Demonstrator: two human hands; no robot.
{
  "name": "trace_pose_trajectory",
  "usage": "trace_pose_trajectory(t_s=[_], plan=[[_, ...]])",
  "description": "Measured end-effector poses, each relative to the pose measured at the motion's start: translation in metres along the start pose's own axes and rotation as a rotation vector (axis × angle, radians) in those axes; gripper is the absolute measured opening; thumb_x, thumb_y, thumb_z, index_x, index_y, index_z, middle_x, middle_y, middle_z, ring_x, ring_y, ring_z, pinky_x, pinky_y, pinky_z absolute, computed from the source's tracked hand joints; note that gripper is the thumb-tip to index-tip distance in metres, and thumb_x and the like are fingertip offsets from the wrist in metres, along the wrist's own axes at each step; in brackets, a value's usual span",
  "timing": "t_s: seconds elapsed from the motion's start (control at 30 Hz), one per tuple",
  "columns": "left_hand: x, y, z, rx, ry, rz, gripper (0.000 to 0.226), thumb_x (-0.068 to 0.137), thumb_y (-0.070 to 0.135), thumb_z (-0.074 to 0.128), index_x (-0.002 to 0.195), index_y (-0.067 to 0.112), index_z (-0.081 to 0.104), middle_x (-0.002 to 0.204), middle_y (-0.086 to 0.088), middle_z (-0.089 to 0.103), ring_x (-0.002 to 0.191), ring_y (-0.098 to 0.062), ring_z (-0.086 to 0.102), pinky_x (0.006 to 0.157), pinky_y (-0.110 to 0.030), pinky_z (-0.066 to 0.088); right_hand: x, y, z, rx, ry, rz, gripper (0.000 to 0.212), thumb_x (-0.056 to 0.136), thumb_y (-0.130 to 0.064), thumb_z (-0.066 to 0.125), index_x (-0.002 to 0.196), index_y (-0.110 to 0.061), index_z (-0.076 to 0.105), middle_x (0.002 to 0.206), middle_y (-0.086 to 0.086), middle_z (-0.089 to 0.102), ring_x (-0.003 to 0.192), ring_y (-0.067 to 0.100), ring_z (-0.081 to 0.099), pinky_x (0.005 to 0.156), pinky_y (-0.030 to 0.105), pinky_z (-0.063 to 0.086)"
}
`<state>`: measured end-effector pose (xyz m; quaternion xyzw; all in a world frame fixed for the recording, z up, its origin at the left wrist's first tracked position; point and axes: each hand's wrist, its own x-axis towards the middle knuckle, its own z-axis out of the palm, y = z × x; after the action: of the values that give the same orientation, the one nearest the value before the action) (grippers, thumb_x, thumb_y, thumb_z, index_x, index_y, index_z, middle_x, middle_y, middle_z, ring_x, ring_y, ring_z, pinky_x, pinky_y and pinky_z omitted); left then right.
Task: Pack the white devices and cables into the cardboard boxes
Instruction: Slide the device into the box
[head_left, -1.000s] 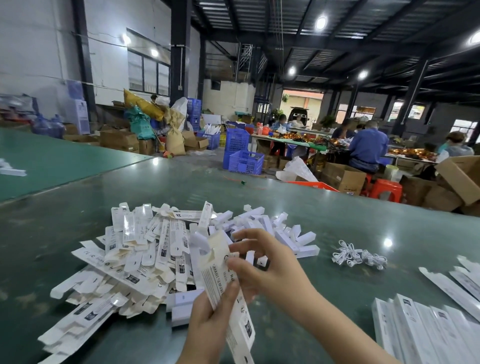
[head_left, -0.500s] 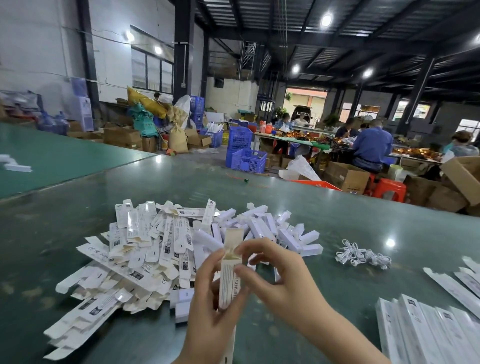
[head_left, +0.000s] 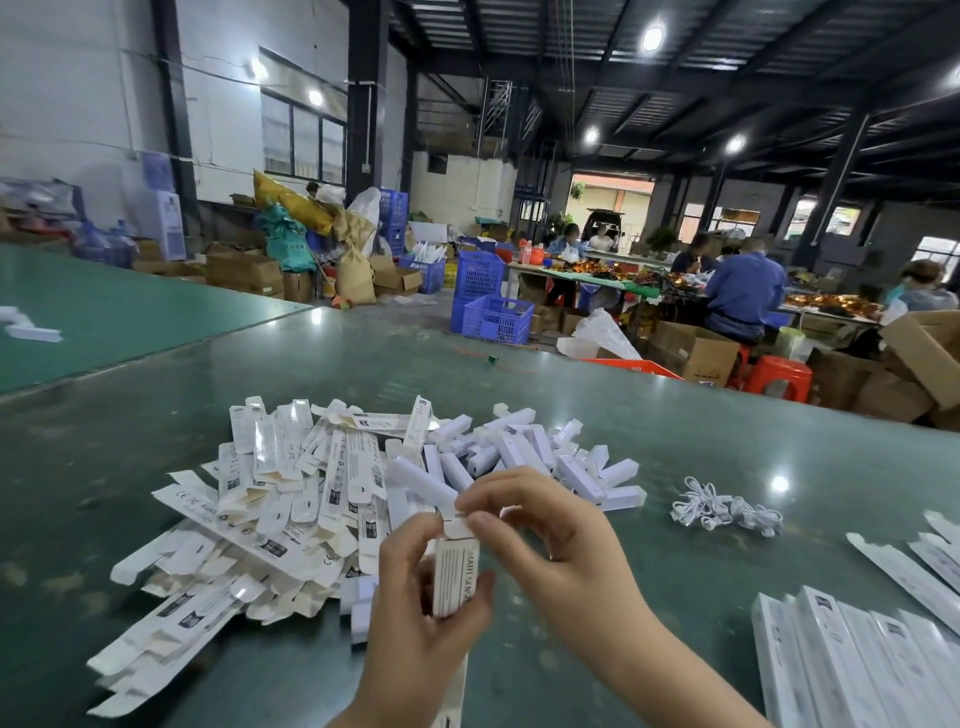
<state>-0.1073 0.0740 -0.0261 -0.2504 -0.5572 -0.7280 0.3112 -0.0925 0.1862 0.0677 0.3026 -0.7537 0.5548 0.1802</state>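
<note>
Holding a slim carton (head_left: 455, 574) upright over the tabletop (head_left: 675, 447), the left hand (head_left: 415, 613) is gripping its body, fingers (head_left: 480, 590) curled round the printed side. The right hand (head_left: 556, 535) is pinching the top flap (head_left: 460, 526) between thumb and forefinger, apparently folding it shut. Whether a device is already inside cannot be told.

Stock on the tabletop: flat cartons (head_left: 260, 509) heaped left of the hands, white devices (head_left: 535, 457) piled just behind them, a cable bundle (head_left: 724, 512) well apart to the right, finished boxes (head_left: 872, 660) lying at the lower right.

Risks, as judged:
- Flap is thin card; pushing it in off-line is likely to crease or tear the tuck tab.
- Left grip is sitting high on the carton; squeezing could be bowing the walls and jamming the flap.
- The lower end is running out of view; if unsealed, contents could be sliding out.

Against half a second earlier: both hands were holding the carton edge-on, fingertips lightly on its narrow top. Now the printed face is turning toward the camera, the left fingers are wrapping further round, and the right thumb and forefinger are closing on the flap. Heaps unchanged.
</note>
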Motion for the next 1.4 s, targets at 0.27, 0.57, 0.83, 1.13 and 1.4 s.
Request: trace_pose_trajectory(t_s=[0.27, 0.57, 0.83, 1.13, 1.4], plan=[[0.002, -0.005, -0.002, 0.064, 0.011, 0.037, 0.068, 0.070, 0.018, 0.072, 0.121, 0.052, 0.044, 0.108, 0.008, 0.068, 0.085, -0.012, 0.070, 0.070, -0.024, 0.056, 0.000, 0.003, 0.001, -0.116, 0.007, -0.048, 0.011, 0.084, -0.014, 0.065, 0.088, -0.016, 0.074, 0.092, -0.012, 0.066, 0.083, 0.010, 0.064, 0.075, 0.015, 0.047], [0.009, 0.010, 0.001, 0.013, 0.018, 0.045, 0.055, 0.077, 0.036, 0.075, 0.123, 0.048, 0.046, 0.108, 0.016, 0.065, 0.087, -0.002, 0.066, 0.073, -0.023, 0.056, -0.001, 0.005, -0.005, -0.222, -0.150, -0.116, 0.022, 0.090, -0.010, 0.055, 0.105, -0.015, 0.071, 0.110, -0.014, 0.063, 0.109, 0.009, 0.057, 0.092, 0.019, 0.043], [0.005, 0.008, 0.000, -0.012, 0.051, 0.025, 0.059, 0.071, 0.012, 0.070, 0.112, 0.049, 0.049, 0.103, -0.014, 0.061, 0.079, -0.017, 0.064, 0.060, -0.035, 0.054, 0.003, 0.007, -0.006, -0.442, -0.254, -0.172, 0.071, 0.057, 0.009, 0.033, 0.111, -0.018, 0.068, 0.118, -0.009, 0.057, 0.112, 0.009, 0.041, 0.093, 0.020, 0.038], [0.010, 0.016, 0.004, -0.090, 0.166, -0.091, 0.063, 0.076, 0.000, 0.067, 0.097, 0.054, 0.044, 0.094, -0.020, 0.061, 0.038, -0.022, 0.053, 0.040, -0.026, 0.047, 0.010, 0.001, -0.016, -0.810, -0.258, -0.265, 0.083, 0.062, 0.006, 0.037, 0.134, -0.032, 0.049, 0.132, 0.000, 0.050, 0.113, 0.022, 0.038, 0.093, 0.039, 0.044], [0.027, 0.009, 0.001, -0.485, 0.265, -0.836, 0.050, 0.082, 0.066, 0.039, 0.117, 0.032, 0.046, 0.118, -0.009, 0.067, 0.106, -0.030, 0.065, 0.088, -0.059, 0.049, -0.006, 0.030, -0.019, -1.040, -0.372, -0.616, 0.048, 0.072, -0.022, 0.072, 0.115, -0.042, 0.063, 0.134, 0.000, 0.052, 0.110, 0.021, 0.042, 0.093, 0.031, 0.042]])
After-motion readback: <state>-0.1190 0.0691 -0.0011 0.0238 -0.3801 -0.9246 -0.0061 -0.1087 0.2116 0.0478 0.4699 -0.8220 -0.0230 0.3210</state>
